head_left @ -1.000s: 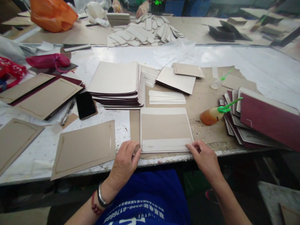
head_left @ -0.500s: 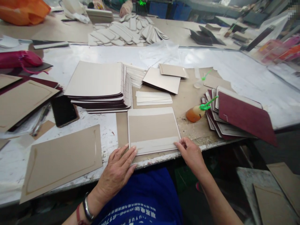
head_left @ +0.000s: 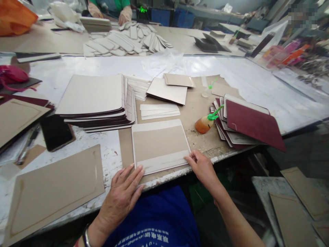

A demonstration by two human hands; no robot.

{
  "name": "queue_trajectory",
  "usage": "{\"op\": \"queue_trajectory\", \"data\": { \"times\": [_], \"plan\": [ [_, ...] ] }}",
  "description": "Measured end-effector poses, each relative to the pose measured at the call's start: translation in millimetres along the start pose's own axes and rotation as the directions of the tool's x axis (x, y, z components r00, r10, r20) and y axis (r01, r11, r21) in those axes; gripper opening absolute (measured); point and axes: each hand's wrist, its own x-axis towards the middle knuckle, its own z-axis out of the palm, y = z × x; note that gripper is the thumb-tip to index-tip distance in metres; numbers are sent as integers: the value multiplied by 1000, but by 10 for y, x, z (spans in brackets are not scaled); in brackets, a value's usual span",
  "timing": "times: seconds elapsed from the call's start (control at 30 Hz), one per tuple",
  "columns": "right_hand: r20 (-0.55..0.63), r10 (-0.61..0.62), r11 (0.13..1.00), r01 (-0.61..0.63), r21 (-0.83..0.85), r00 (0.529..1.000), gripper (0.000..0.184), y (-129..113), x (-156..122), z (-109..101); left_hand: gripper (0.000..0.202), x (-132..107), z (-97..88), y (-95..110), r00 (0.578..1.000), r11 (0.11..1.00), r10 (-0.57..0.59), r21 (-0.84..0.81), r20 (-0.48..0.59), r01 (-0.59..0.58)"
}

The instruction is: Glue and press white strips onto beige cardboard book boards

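A flat rectangular panel, beige in the middle with paler bands along its top and bottom, lies at the table's front edge. On its lower left corner rest the fingertips of my left hand, the fingers stretched out flat. My right hand pinches the panel's lower right edge between thumb and curled fingers. Just behind the panel are several white strips. To its right lies a squeeze bottle of amber liquid with a green tip.
A tall stack of white sheets with dark red edges stands behind left. Maroon covers are piled at right. A phone and a glue-streaked beige board lie left. Across the table, a co-worker's hands are near pale strips.
The head view has swung slightly, so the table's things appear further left. My hands keep the same hold on the panel. More of the co-worker's arms shows at the far side.
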Motion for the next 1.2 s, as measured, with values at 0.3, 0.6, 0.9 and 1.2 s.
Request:
{"op": "queue_trajectory", "data": {
  "times": [0.3,0.6,0.9,1.2],
  "plan": [
    [-26,79,973,-83,-215,997,21,-104,-15,-33,39,30,1,5,1000,1000,-4,-18,-21,4],
    [-63,91,992,-96,-82,994,14,-57,-27,-92,42,-11,12,-20,1000,999,22,36,-2,-22],
    [24,-689,691,667,-279,724,41,-709,-470,337,41,-39,27,-40,1000,999,22,38,-14,-21],
    [86,-617,683,586,-436,782,60,-383,-606,425,40,-11,14,-22,999,1000,29,9,-35,-29]
  ]
}}
